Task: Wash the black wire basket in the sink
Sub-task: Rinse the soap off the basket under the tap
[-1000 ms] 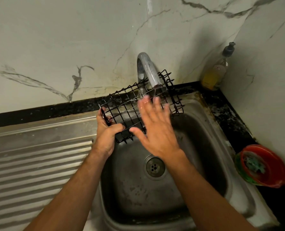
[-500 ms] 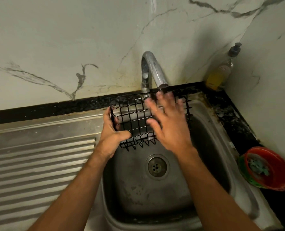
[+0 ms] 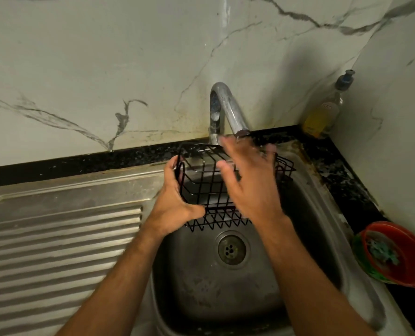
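White marble-patterned wall panels with grey veins back a stainless steel sink (image 3: pixel 322 214) set in a black speckled counter (image 3: pixel 80 163), its ribbed draining board (image 3: pixel 56 238) reaching out of frame on the left. One left hand (image 3: pixel 175 202) grips the left end of the single black wire basket (image 3: pixel 208 190), thumb curled over the near edge and fingers wrapped round the far side. The basket is held tilted over the basin, above the one round drain (image 3: pixel 231 248) and under the spout of the curved chrome tap (image 3: pixel 228 107). The right hand (image 3: pixel 252 187) lies with fingers spread and straight against the basket's middle, hiding much of its mesh; its fingertips are blurred, and any water is hard to make out. Farther right, one pump bottle (image 3: pixel 325 112) of yellow liquid stands in the corner. A red bowl (image 3: pixel 395 253) nested in a green one sits at the right edge, its greenish contents unclear.
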Demonstrator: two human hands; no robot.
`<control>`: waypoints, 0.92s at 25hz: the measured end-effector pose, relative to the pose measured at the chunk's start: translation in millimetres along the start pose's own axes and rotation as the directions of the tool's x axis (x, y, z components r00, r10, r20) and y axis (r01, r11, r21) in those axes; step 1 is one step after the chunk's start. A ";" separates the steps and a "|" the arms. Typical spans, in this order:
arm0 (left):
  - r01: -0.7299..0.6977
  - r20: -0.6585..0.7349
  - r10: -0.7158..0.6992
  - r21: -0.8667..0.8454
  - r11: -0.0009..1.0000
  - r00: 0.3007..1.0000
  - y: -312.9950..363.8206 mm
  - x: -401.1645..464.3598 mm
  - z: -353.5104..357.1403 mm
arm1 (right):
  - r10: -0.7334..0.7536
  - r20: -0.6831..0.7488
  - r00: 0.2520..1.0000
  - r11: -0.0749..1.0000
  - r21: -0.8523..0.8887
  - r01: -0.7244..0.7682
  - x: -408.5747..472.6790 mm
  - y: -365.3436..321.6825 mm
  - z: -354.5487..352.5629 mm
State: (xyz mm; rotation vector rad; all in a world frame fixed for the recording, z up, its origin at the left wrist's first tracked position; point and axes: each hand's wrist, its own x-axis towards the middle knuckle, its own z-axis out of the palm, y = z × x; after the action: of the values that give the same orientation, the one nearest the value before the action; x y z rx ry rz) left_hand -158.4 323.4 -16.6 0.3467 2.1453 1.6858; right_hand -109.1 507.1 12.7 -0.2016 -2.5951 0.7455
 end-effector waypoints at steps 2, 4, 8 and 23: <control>-0.022 0.009 0.022 0.060 0.998 1.000 3.6 -1.4 -0.1 | -0.200 0.126 0.972 0.980 0.048 0.196 4.6 0.1 -6.5; -0.044 0.020 0.042 0.076 0.996 0.999 9.9 2.0 -2.1 | -0.127 0.209 0.970 0.988 0.113 0.105 11.7 18.0 -17.2; -0.047 0.057 0.040 0.128 0.991 0.998 23.7 9.0 -9.4 | 0.158 0.215 0.964 0.978 0.101 -0.183 12.9 29.7 -18.6; 0.023 -0.032 -0.016 0.210 0.977 0.999 51.7 19.8 -1.9 | -0.030 0.238 0.971 0.987 -0.146 0.066 3.1 9.5 -10.4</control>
State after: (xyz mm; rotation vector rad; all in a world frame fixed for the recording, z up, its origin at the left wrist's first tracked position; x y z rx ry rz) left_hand -179.3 342.9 30.9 0.3599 2.3480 1.4644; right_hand -107.1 520.7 16.7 -0.1004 -2.8747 0.5831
